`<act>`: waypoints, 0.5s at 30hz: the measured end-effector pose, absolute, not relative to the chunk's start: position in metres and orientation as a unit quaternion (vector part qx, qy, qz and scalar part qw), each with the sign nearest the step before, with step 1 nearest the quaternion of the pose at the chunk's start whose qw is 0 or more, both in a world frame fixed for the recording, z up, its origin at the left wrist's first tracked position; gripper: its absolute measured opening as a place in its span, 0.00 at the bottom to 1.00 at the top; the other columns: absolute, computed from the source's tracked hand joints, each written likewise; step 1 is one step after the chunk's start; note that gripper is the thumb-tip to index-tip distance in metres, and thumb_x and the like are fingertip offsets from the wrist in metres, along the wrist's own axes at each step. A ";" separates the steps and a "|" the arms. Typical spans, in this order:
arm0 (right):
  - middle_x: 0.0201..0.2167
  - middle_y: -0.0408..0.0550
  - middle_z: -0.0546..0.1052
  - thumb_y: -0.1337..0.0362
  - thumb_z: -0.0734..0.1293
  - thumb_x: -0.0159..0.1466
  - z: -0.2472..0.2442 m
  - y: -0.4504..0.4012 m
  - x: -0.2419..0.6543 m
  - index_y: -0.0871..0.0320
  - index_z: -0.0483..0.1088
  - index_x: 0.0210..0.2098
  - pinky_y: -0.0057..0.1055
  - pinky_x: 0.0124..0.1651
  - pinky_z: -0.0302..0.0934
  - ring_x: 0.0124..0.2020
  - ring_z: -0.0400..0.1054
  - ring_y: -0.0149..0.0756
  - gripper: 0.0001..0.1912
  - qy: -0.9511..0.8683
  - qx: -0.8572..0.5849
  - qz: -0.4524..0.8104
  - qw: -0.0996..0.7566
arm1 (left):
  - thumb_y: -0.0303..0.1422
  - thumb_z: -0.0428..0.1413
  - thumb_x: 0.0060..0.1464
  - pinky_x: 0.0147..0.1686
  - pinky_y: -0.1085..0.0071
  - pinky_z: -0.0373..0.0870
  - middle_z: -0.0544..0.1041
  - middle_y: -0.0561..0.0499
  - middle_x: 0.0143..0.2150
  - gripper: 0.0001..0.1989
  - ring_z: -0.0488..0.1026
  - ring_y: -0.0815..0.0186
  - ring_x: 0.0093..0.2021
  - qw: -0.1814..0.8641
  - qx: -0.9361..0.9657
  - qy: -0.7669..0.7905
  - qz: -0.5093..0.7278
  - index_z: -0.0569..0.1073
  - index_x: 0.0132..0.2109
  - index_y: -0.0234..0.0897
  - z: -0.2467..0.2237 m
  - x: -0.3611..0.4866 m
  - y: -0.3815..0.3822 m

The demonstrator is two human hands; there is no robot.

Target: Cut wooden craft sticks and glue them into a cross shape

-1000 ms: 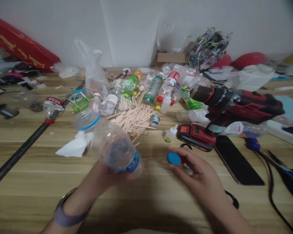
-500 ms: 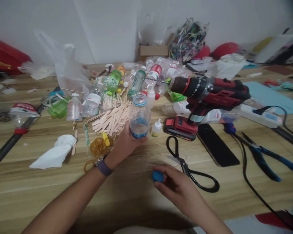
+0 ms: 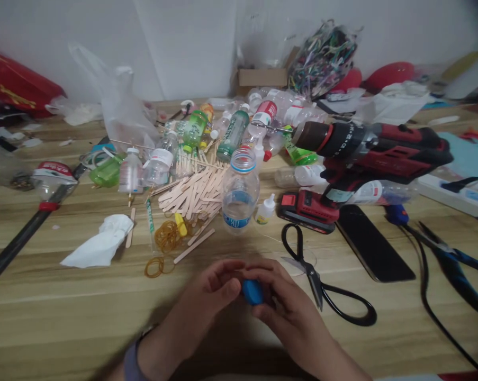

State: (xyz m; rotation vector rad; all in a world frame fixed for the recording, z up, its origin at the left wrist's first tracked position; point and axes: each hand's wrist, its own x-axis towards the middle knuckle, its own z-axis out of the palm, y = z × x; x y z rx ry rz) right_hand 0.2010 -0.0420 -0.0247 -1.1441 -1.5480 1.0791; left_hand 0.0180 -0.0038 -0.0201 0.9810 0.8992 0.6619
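Observation:
A blue bottle cap is pinched in my right hand, low over the near part of the table. My left hand is beside it, fingers loosely bent and thumb apart from them; its fingertips meet those of my right hand, and I cannot tell whether they touch the cap. Beyond both hands a clear plastic bottle stands upright and uncapped, with a blue label band near its base. Black-handled scissors lie partly spread to the right of my right hand.
A red and black drill stands right of the bottle, near a phone and pliers. Wooden sticks, rubber bands and a small glue bottle lie around. Several plastic bottles fill the back.
My left hand has let go of the clear bottle, leaving it standing, and has come back toward me beside the blue cap. My right hand still holds the cap. The view has shifted slightly.

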 end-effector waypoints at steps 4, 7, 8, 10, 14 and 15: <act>0.49 0.48 0.71 0.62 0.68 0.65 -0.030 -0.049 0.197 0.45 0.72 0.51 0.37 0.55 0.63 0.54 0.67 0.41 0.15 -0.611 -0.456 0.452 0.463 | 0.42 0.69 0.48 0.50 0.64 0.69 0.81 0.46 0.49 0.22 0.77 0.58 0.49 0.830 0.333 0.336 0.295 0.79 0.49 0.39 -0.026 0.022 -0.004; 0.48 0.49 0.70 0.64 0.69 0.64 -0.034 -0.056 0.198 0.46 0.72 0.50 0.38 0.53 0.64 0.53 0.66 0.42 0.15 -0.601 -0.479 0.451 0.454 | 0.40 0.69 0.48 0.49 0.66 0.69 0.81 0.46 0.48 0.23 0.77 0.59 0.49 0.855 0.322 0.303 0.273 0.79 0.51 0.40 -0.028 0.024 -0.002; 0.48 0.49 0.70 0.65 0.68 0.64 -0.036 -0.058 0.197 0.46 0.72 0.50 0.38 0.52 0.65 0.53 0.66 0.42 0.15 -0.597 -0.488 0.450 0.450 | 0.40 0.69 0.48 0.50 0.66 0.68 0.81 0.46 0.48 0.23 0.76 0.58 0.49 0.859 0.326 0.293 0.265 0.79 0.52 0.40 -0.028 0.024 -0.002; 0.48 0.49 0.70 0.66 0.68 0.63 -0.037 -0.062 0.196 0.47 0.73 0.49 0.37 0.49 0.66 0.53 0.66 0.43 0.15 -0.594 -0.500 0.449 0.443 | 0.41 0.69 0.48 0.52 0.64 0.67 0.81 0.46 0.49 0.24 0.75 0.58 0.50 0.864 0.337 0.276 0.251 0.79 0.52 0.41 -0.029 0.025 -0.002; 0.46 0.49 0.71 0.64 0.68 0.64 -0.034 -0.064 0.195 0.48 0.72 0.51 0.32 0.40 0.68 0.44 0.69 0.39 0.16 -0.620 -0.515 0.422 0.415 | 0.42 0.68 0.47 0.52 0.62 0.66 0.81 0.48 0.45 0.24 0.75 0.57 0.48 0.851 0.379 0.287 0.225 0.79 0.51 0.40 -0.033 0.023 -0.003; 0.44 0.49 0.72 0.62 0.68 0.64 -0.033 -0.064 0.198 0.49 0.71 0.52 0.30 0.37 0.68 0.40 0.70 0.37 0.16 -0.635 -0.528 0.399 0.399 | 0.42 0.68 0.46 0.51 0.62 0.66 0.81 0.48 0.45 0.24 0.75 0.57 0.48 0.836 0.396 0.309 0.220 0.79 0.50 0.40 -0.034 0.021 -0.002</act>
